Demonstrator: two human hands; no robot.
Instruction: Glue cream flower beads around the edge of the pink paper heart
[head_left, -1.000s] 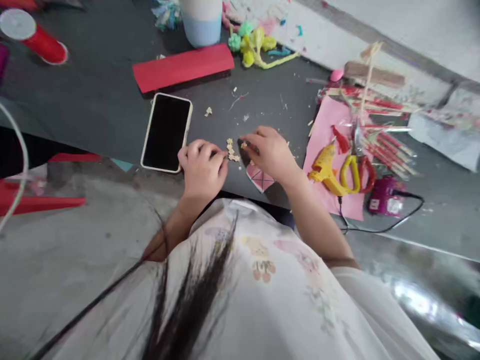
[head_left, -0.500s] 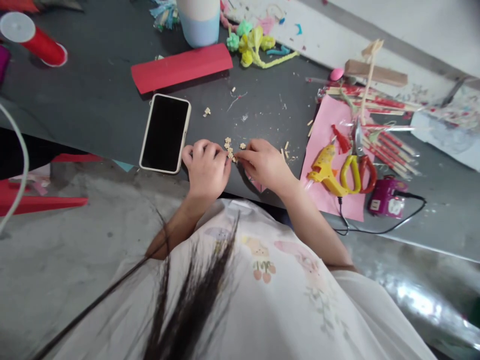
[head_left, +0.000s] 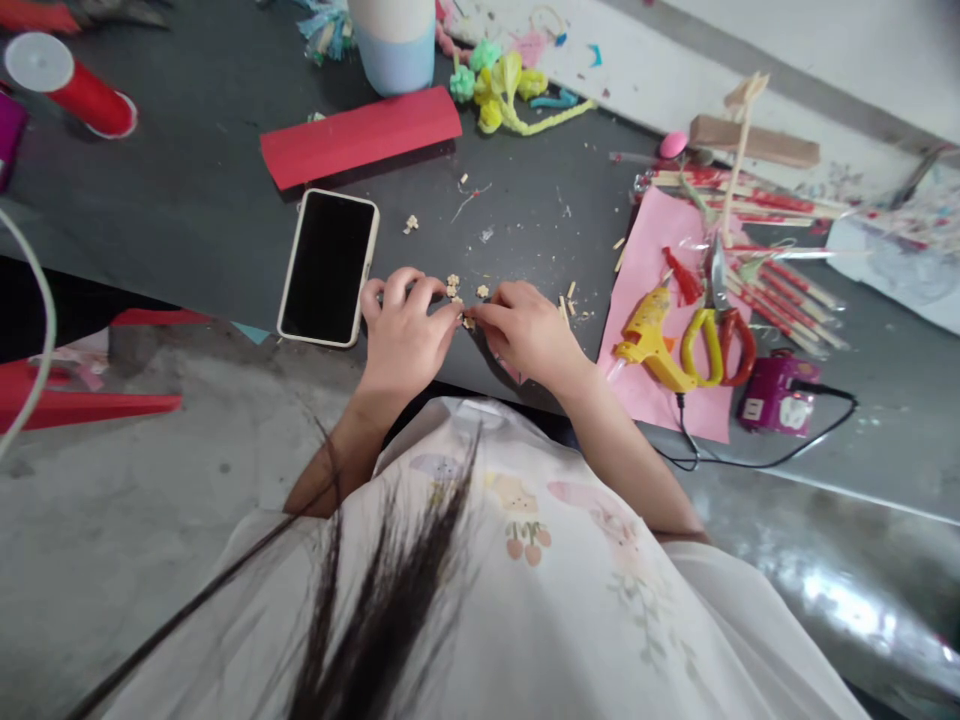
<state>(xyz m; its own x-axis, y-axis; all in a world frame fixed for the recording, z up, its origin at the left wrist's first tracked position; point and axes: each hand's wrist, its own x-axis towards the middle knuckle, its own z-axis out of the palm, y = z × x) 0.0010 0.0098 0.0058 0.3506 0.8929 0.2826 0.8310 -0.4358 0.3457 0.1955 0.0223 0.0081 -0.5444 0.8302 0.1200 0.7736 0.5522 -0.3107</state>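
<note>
My left hand [head_left: 409, 325] rests palm down on the dark table, its fingers arched and apart. Its thumb tip reaches small pale flower-shaped pieces [head_left: 453, 290]. Opposite it, my right hand [head_left: 529, 330] has thumb and forefinger pressed together beside a small flower-shaped piece [head_left: 469, 323]. Whatever lies between those fingertips is too small to make out. One more flower-shaped piece [head_left: 482, 291] sits just above the right fingertips. Partly under the right hand shows a pinkish thing [head_left: 510, 368], mostly hidden.
A phone [head_left: 328, 268] lies left of my hands, with folded red card [head_left: 360, 138] and a cup [head_left: 394, 50] behind. At right, a yellow glue gun [head_left: 651, 335] and scissors [head_left: 716, 345] lie on pink paper [head_left: 630, 270], near a purple box [head_left: 776, 395] with a cable.
My left hand has shifted slightly left and up, with its fingers a little more spread. My right fingertips stay by the small pieces.
</note>
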